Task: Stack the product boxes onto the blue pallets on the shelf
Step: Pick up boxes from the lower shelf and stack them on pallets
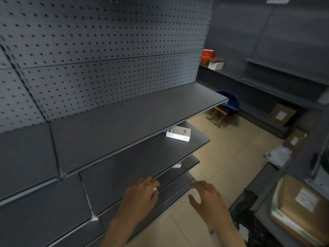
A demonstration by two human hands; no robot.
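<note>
Empty left hand (142, 191), right hand (204, 195), fingers loosely curled

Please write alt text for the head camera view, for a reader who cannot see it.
A person's left hand and right hand hover, holding nothing, before dark grey shelves. A white product box lies on a middle shelf; a brown parcel sits at lower right.

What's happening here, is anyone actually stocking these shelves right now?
Not at this moment. A person stands at the dark grey shelves with both hands empty. The left hand is by the front edge of a lower shelf, and the right hand hovers over the aisle. One white product box lies on the second shelf. A brown parcel sits to the right.
</note>
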